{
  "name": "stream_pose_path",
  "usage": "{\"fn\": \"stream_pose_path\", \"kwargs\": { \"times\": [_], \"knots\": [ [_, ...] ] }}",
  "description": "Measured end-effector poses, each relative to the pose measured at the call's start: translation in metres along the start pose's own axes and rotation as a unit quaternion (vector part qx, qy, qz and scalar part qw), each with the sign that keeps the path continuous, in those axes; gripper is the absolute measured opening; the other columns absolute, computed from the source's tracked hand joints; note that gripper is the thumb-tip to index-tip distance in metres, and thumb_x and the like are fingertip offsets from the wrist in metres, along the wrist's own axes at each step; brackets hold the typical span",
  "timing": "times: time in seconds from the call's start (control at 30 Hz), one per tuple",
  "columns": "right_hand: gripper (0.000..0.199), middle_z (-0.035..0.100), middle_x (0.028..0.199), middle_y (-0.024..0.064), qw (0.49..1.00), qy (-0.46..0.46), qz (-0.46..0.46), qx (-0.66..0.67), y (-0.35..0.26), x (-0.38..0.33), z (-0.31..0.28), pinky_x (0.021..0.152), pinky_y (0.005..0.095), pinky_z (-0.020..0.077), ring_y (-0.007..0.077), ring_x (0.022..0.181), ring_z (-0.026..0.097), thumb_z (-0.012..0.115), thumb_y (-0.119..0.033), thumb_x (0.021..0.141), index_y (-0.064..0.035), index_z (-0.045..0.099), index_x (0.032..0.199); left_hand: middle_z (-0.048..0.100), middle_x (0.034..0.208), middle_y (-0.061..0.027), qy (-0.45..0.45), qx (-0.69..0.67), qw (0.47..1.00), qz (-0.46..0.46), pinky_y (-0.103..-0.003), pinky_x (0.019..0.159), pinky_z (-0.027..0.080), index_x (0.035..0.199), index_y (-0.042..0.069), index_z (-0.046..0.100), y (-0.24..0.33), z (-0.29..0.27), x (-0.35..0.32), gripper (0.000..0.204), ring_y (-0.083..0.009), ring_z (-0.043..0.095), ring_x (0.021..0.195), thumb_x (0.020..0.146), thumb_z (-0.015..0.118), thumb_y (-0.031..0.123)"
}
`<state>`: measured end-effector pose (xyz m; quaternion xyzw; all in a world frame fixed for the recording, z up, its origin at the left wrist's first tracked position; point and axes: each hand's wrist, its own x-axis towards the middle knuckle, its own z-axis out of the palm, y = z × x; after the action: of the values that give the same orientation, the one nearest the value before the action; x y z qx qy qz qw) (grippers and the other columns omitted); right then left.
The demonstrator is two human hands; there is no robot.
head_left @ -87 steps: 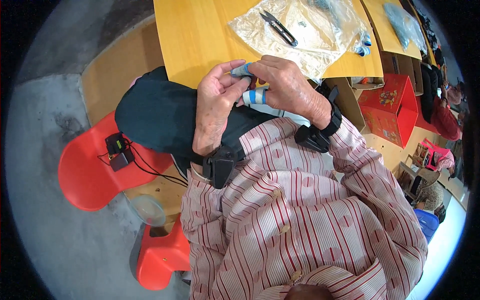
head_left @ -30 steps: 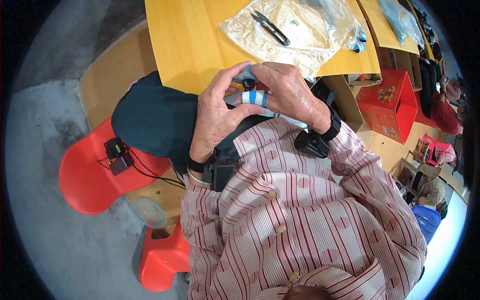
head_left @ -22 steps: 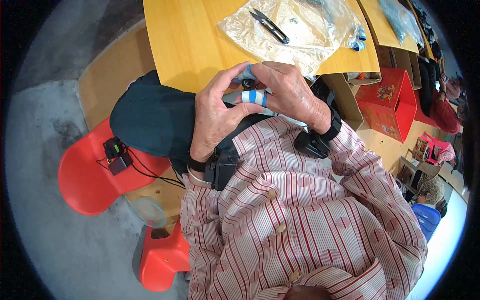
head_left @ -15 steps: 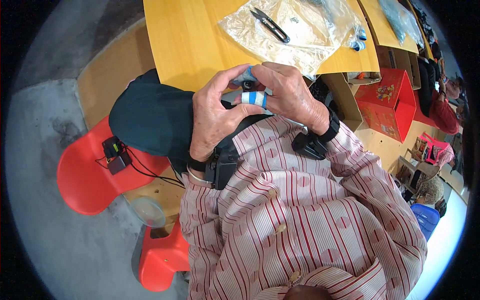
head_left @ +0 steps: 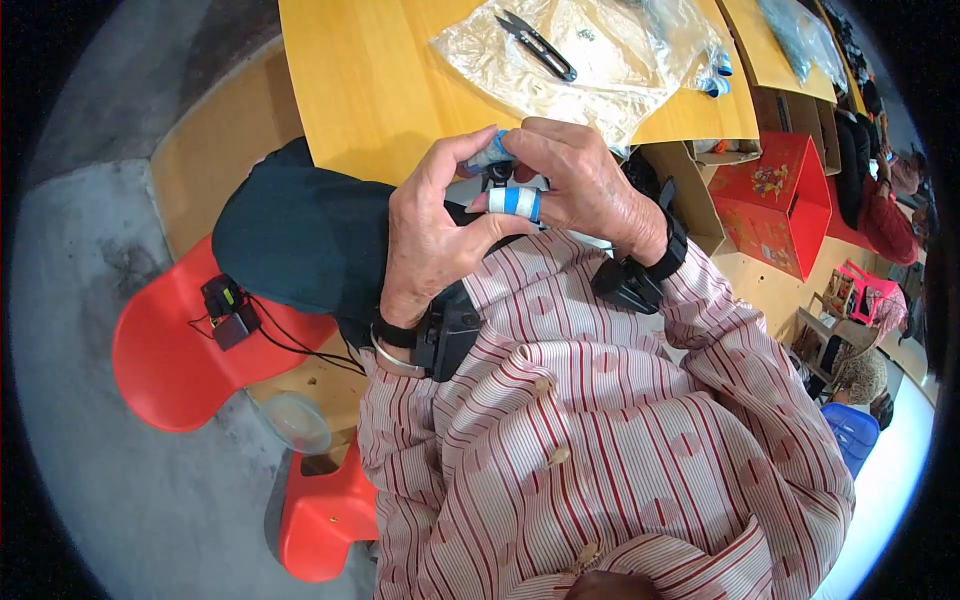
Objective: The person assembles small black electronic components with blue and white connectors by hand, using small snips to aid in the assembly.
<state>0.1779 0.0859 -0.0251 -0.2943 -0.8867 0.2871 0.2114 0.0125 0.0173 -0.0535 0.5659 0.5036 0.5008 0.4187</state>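
My left hand [head_left: 428, 225] and my right hand [head_left: 592, 188] meet fingertip to fingertip above my lap, just off the table's near edge. Between their curled fingers sits a small black part [head_left: 495, 177]; its kind is too small to tell. Both hands are closed around it, partly hiding it. Blue-and-white striped tape [head_left: 514, 202] wraps one digit, apparently the right thumb, and a second blue-and-white wrap [head_left: 489, 152] shows at the upper fingertips. Beyond the hands, black thread snips [head_left: 540, 48] lie on a clear plastic bag [head_left: 610, 90].
The yellow table [head_left: 365, 80] also bears small blue-and-white rolls [head_left: 718, 86] by the bag. Open cardboard boxes [head_left: 697, 205] and a red box [head_left: 775, 205] stand at the right. A red chair [head_left: 170, 350] at left holds a black device with cables [head_left: 232, 312]. People sit far right.
Both hands keep hold of the small black part, which shows a little more now. The right wrist has shifted slightly right, and the thumb and index wraps are somewhat farther apart.
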Motion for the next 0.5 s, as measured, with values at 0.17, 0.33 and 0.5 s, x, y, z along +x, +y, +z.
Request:
{"fn": "stream_pose_path", "kwargs": {
  "times": [0.17,0.33,0.5],
  "knots": [
    [0.03,0.055,0.069,0.0128,1.0,0.011,-0.007,0.016,0.0025,-0.0022,0.0056,0.057,0.0393,0.0458,0.0322,0.065,0.058,0.073,-0.017,0.068,-0.0019,0.057,0.088,0.066,0.098,-0.0106,0.013,-0.006,1.0,-0.003,-0.031,0.079,0.05,0.114,0.003,0.057,-0.0022,0.0007,-0.0009,0.066,-0.0209,0.064,0.087,0.059,0.086,0.024],
    [0.029,0.055,0.069,0.0129,0.999,0.014,-0.018,0.026,-0.0011,-0.001,0.0031,0.058,0.0392,0.0464,0.032,0.065,0.058,0.073,-0.016,0.068,-0.0019,0.057,0.088,0.066,0.098,-0.011,0.01,-0.006,1.0,0.009,-0.031,0.078,0.05,0.114,0.002,0.058,0.0012,-0.0008,0.0005,0.065,-0.0209,0.063,0.086,0.058,0.086,0.022],
    [0.03,0.055,0.069,0.0134,1.0,0.016,-0.02,0.015,-0.003,-0.0005,0.0,0.057,0.0391,0.0469,0.032,0.064,0.059,0.073,-0.016,0.067,-0.0013,0.056,0.087,0.064,0.099,-0.0116,0.0,-0.004,1.0,0.01,-0.031,0.078,0.05,0.115,0.002,0.058,0.0054,-0.0011,0.001,0.065,-0.0213,0.062,0.086,0.058,0.084,0.018]
  ]
}}
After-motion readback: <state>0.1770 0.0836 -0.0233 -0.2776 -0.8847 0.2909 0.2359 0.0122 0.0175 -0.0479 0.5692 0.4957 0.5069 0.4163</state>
